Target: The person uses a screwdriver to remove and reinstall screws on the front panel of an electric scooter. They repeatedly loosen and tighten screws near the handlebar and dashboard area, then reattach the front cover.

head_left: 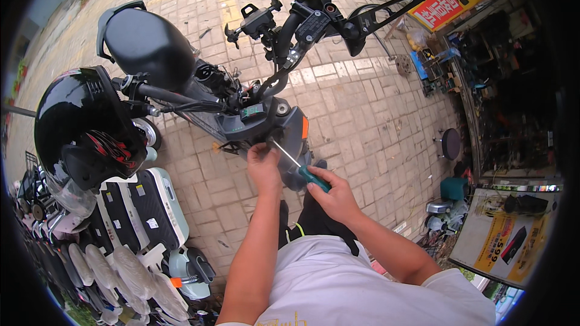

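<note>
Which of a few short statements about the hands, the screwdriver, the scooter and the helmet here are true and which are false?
1. The right hand grips a green-handled screwdriver. True.
2. The screwdriver's metal shaft points at the dark grey electric scooter's front panel. True.
3. The left hand rests on the black scooter seat. False: it is at the front panel, by the screwdriver tip.
4. The glossy black helmet with red flames lies on the brick pavement. False: it hangs at the left handlebar.
</note>
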Available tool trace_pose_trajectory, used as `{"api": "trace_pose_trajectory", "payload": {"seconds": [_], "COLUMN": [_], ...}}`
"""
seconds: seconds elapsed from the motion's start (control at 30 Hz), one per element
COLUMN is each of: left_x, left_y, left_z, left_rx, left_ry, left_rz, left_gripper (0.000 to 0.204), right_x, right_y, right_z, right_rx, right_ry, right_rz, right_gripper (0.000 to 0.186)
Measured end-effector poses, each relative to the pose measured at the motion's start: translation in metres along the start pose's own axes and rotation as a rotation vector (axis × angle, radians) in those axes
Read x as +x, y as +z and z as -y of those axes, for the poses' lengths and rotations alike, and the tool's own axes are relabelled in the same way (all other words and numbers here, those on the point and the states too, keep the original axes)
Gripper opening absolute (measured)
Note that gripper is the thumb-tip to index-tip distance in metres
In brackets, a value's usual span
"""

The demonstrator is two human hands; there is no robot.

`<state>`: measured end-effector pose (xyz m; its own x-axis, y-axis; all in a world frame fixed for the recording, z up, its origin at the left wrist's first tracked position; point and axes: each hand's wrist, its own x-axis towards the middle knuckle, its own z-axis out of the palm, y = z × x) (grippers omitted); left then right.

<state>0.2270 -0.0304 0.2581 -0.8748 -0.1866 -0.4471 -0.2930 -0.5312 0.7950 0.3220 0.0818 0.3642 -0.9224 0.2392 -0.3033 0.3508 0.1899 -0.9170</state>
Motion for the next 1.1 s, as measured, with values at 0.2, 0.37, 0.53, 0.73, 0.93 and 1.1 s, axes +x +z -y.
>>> {"api": "trace_pose_trajectory", "payload": {"seconds": [0.2, 0.37, 0.53, 0.73, 0.93, 1.1], "left_x": [0.001, 0.007, 0.006, 0.004, 0.005, 0.005], "left_y": [0.007, 0.004, 0.006, 0.008, 0.002, 0.001], "left_z": [0.007, 0.019, 0.021, 0.016, 0.016, 0.015], "left_rx": [-0.05, 0.137, 0.037, -0.182, -0.175, -0.141], "left_ry": [0.038, 0.019, -0.097, -0.186, -0.178, -0.182], "left_rz": [-0.063, -0.153, -0.173, -0.155, -0.121, -0.115], "left_gripper": [0.025, 0.023, 0.024, 0.021, 0.017, 0.015], "right_x": [0.009, 0.011, 0.005, 0.019, 0.019, 0.005], "right_y": [-0.002, -0.005, -0.001, -0.007, -0.008, 0.006], "right_z": [0.003, 0.012, 0.017, 0.029, 0.031, 0.014], "right_rx": [-0.096, -0.584, -0.942, 0.209, 0.773, -0.132], "right_ry": [-0.055, -0.324, -0.44, 0.385, 0.601, -0.053], "right_rz": [0.009, 0.02, -0.007, 0.104, 0.036, -0.108], "right_gripper": [0.037, 0.036, 0.039, 0.04, 0.034, 0.029]}}
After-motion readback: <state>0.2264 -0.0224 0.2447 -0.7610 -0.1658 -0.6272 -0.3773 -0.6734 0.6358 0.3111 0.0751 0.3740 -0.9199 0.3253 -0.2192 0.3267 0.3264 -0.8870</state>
